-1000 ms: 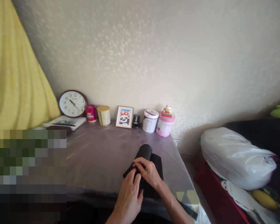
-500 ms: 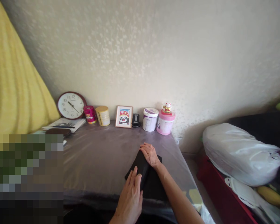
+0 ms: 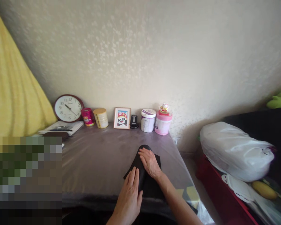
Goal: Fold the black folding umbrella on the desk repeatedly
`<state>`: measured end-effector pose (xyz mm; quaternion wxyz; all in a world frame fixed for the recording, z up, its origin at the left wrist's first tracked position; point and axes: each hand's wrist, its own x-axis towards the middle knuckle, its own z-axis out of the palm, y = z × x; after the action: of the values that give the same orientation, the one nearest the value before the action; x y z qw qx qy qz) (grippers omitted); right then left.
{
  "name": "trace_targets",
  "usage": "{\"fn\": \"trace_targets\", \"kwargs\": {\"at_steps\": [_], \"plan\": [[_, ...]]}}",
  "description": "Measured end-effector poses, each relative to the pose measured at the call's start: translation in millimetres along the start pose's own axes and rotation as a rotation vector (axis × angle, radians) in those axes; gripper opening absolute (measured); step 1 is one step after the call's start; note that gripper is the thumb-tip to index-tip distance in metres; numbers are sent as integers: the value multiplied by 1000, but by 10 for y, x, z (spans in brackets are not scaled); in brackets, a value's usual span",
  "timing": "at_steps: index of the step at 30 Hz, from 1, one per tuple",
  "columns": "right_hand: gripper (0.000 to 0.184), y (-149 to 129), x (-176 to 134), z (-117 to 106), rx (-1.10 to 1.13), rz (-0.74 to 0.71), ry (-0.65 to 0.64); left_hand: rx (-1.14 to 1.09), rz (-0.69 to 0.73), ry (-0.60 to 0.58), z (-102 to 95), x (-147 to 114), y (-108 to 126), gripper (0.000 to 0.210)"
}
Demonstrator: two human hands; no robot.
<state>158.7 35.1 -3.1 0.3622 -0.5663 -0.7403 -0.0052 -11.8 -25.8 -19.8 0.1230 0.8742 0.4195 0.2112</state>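
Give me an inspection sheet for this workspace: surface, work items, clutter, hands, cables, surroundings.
Surface: table with a shiny grey cover.
Work items: black item, apparently partly rolled, near the table's front edge; exact nature unclear.
Clutter: clock, magenta tin, yellow-lidded tin, framed panda picture, white tub and pink-lidded tub bearing a cat figurine, along the back.
Hands: left hand and right hand both rest on the black item, fingers extended.
Cables: nothing seen.
Surroundings: patterned wall, yellow curtain left, white plastic bag right.
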Motion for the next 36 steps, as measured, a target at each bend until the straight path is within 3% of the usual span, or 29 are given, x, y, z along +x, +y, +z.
{"fn": "trace_targets", "kwargs": {"at_steps": [4,8,11,15,20,36], "plan": [[32,337,109,-54,-66,287,170,-55,1,4,-37,-13,13,74],[32,553,-101,-284,-26,536,243,-95,-2,0,-25,-44,-5,85],[31,536,-335,-429,87,688,228,-106,-19,-16,-29,-54,-11,87],[38,370,-479,-501,330,861,84,-102,-73,-108,-106,-34,28,86],[43,158,-462,-503,366,866,49,-83,-139,-196,-189,-8,71,86],[48,-210,-122,-332,402,798,38,-74,-112,-198,-212,-2,68,85]]}}
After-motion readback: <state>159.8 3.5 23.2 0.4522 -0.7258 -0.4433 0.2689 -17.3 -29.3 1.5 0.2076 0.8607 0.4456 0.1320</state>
